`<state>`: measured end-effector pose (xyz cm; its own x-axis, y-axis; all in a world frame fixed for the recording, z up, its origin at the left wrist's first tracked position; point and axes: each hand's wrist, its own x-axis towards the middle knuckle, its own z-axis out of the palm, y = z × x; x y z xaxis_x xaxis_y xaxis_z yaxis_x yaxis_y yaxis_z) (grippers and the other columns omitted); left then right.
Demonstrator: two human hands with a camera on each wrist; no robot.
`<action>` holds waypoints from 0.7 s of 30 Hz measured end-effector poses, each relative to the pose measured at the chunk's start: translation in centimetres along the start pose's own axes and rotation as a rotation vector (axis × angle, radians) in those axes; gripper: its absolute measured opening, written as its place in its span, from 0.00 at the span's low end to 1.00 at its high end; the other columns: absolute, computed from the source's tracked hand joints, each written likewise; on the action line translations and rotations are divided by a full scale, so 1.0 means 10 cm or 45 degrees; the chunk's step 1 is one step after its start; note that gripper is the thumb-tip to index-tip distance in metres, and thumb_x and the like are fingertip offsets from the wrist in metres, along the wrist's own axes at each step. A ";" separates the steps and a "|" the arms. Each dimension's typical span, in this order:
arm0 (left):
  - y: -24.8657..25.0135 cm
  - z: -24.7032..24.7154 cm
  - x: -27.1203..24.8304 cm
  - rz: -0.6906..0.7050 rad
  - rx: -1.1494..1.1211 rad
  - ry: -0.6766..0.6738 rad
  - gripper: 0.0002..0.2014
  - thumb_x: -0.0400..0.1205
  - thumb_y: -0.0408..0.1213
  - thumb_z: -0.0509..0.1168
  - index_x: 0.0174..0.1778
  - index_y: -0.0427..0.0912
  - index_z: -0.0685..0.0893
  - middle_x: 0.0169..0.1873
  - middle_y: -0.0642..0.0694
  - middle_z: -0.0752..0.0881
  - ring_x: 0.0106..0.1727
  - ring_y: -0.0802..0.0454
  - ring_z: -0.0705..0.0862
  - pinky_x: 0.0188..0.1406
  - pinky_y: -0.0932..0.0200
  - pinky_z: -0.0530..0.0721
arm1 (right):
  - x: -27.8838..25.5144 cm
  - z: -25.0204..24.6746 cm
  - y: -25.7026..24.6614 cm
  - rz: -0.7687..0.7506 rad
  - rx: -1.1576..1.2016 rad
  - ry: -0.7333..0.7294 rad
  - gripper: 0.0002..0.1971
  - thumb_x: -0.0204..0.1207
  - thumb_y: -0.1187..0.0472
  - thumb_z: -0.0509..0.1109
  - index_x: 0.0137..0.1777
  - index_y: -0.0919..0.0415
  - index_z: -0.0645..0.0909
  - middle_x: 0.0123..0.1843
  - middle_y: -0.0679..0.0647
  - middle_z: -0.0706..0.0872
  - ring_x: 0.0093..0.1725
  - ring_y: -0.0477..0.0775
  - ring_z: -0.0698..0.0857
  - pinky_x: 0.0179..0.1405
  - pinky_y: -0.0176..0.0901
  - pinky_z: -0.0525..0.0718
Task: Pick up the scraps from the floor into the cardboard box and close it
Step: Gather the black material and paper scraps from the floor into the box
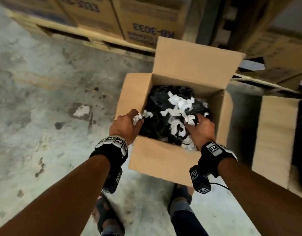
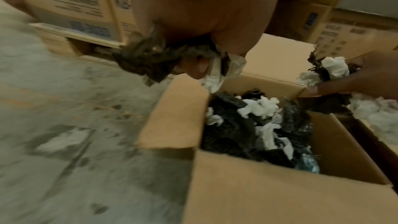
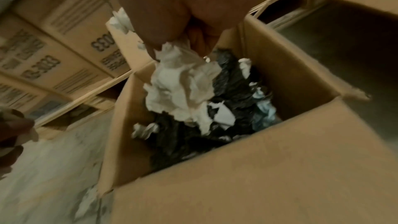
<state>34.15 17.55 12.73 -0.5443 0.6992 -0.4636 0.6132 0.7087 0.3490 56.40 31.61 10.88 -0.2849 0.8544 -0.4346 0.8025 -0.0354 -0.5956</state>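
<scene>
White and black scraps [image 2: 172,60] are bunching inside the curled fingers of the left hand [image 1: 125,127], which is hovering over the left rim of the cardboard box [image 1: 162,160]. Another wad, mostly white paper [image 3: 178,81] with some black mixed in, is being pinched by the right hand [image 1: 202,129] above the near right part of the opening. Below both hands the box is sitting on the concrete floor [image 1: 44,99] with all its flaps standing open, and it is holding a loose heap of black crumpled scraps and white torn pieces [image 1: 174,113]. Printed cartons [image 1: 143,23] are resting on a pallet beyond it, and a second open box [image 1: 274,133] is standing just to its right.
</scene>
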 end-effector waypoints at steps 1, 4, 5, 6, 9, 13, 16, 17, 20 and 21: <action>0.13 0.08 0.06 0.003 -0.021 0.001 0.15 0.79 0.59 0.62 0.56 0.56 0.76 0.41 0.37 0.89 0.45 0.30 0.86 0.40 0.47 0.84 | 0.08 -0.06 0.09 0.002 -0.003 0.024 0.16 0.75 0.57 0.78 0.60 0.64 0.86 0.52 0.61 0.92 0.52 0.62 0.89 0.42 0.31 0.72; 0.44 0.37 0.22 0.001 -0.077 0.014 0.20 0.79 0.63 0.61 0.59 0.54 0.78 0.43 0.35 0.89 0.47 0.29 0.86 0.43 0.46 0.83 | 0.29 -0.15 0.35 0.060 0.013 0.078 0.17 0.76 0.54 0.76 0.62 0.62 0.84 0.56 0.62 0.91 0.57 0.65 0.88 0.47 0.39 0.77; 0.52 0.41 0.27 -0.033 -0.078 0.019 0.21 0.80 0.62 0.60 0.62 0.52 0.77 0.46 0.33 0.89 0.49 0.28 0.86 0.44 0.46 0.81 | 0.34 -0.15 0.36 0.084 0.028 0.078 0.20 0.77 0.53 0.76 0.65 0.62 0.83 0.59 0.62 0.90 0.60 0.65 0.87 0.51 0.41 0.78; 0.59 0.46 0.33 -0.061 -0.121 0.017 0.23 0.82 0.61 0.60 0.65 0.50 0.76 0.49 0.31 0.89 0.51 0.27 0.85 0.46 0.46 0.80 | 0.39 -0.14 0.38 0.113 0.049 0.064 0.24 0.77 0.52 0.75 0.69 0.64 0.80 0.64 0.63 0.88 0.64 0.65 0.85 0.56 0.43 0.79; 0.78 0.60 0.53 -0.120 -0.396 -0.028 0.26 0.84 0.59 0.58 0.71 0.45 0.71 0.59 0.31 0.86 0.59 0.29 0.84 0.53 0.49 0.80 | 0.51 -0.12 0.43 0.200 0.102 -0.012 0.37 0.76 0.45 0.76 0.79 0.63 0.69 0.76 0.64 0.77 0.74 0.64 0.77 0.68 0.46 0.75; 0.88 0.69 0.69 -0.134 -0.614 -0.202 0.30 0.84 0.61 0.54 0.82 0.56 0.61 0.73 0.37 0.79 0.71 0.37 0.80 0.72 0.51 0.73 | 0.59 -0.04 0.51 0.286 0.349 -0.294 0.52 0.69 0.30 0.74 0.87 0.52 0.56 0.87 0.57 0.60 0.85 0.58 0.63 0.81 0.49 0.64; 0.93 0.68 0.74 -0.094 -0.496 -0.388 0.30 0.87 0.58 0.52 0.85 0.64 0.52 0.73 0.37 0.79 0.71 0.38 0.80 0.68 0.53 0.74 | 0.62 0.02 0.58 0.300 0.453 -0.462 0.54 0.68 0.23 0.66 0.88 0.45 0.49 0.90 0.47 0.53 0.88 0.50 0.52 0.86 0.55 0.52; 0.93 0.67 0.76 -0.094 -0.470 -0.423 0.30 0.86 0.60 0.52 0.84 0.67 0.51 0.67 0.36 0.84 0.66 0.37 0.83 0.63 0.52 0.77 | 0.63 0.03 0.57 0.283 0.461 -0.475 0.49 0.72 0.23 0.61 0.88 0.43 0.51 0.90 0.46 0.54 0.88 0.49 0.52 0.87 0.56 0.50; 0.86 0.70 0.81 -0.021 -0.380 -0.419 0.31 0.84 0.64 0.52 0.84 0.66 0.54 0.52 0.40 0.87 0.55 0.40 0.86 0.53 0.52 0.81 | 0.62 0.01 0.54 0.169 0.405 -0.408 0.30 0.86 0.36 0.49 0.86 0.45 0.63 0.87 0.49 0.64 0.85 0.52 0.62 0.86 0.55 0.54; 0.84 0.70 0.83 -0.013 -0.353 -0.396 0.33 0.82 0.66 0.51 0.84 0.64 0.55 0.60 0.40 0.86 0.62 0.40 0.84 0.60 0.49 0.81 | 0.61 0.00 0.52 0.139 0.341 -0.372 0.27 0.89 0.41 0.47 0.85 0.47 0.65 0.86 0.51 0.66 0.85 0.53 0.63 0.85 0.50 0.55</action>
<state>38.75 28.69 6.13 -0.3245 0.6604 -0.6772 0.4079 0.7437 0.5297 58.79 36.64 5.10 -0.3737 0.6562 -0.6555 0.6823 -0.2843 -0.6736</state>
